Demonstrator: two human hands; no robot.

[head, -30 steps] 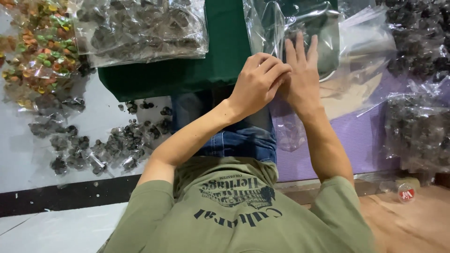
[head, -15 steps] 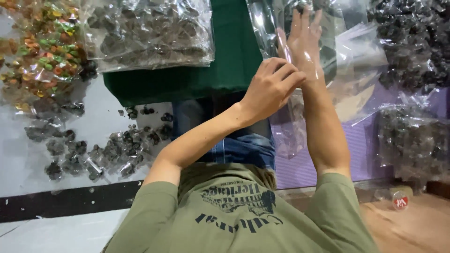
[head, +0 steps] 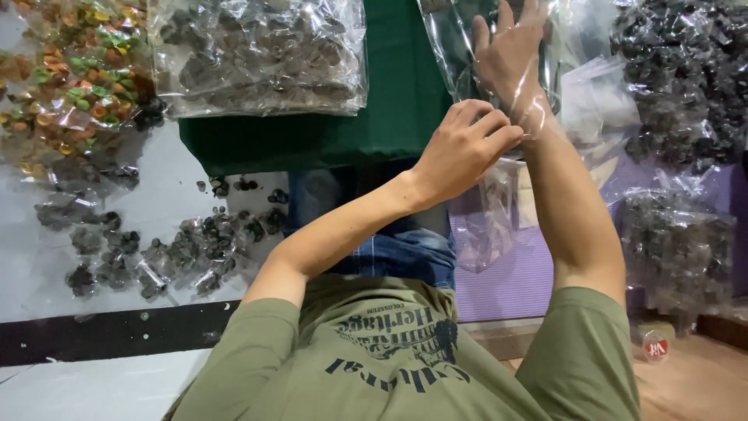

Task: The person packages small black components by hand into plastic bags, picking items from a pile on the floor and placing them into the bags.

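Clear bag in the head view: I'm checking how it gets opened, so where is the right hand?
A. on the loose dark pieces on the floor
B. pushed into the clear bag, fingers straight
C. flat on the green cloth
B: the right hand shows through the clear bag, plastic around its wrist, where the left hand pinches the edge.

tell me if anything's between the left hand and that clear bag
Nothing visible: the left hand pinches the clear plastic bag at the wrist of the right hand, which looks slid inside it.
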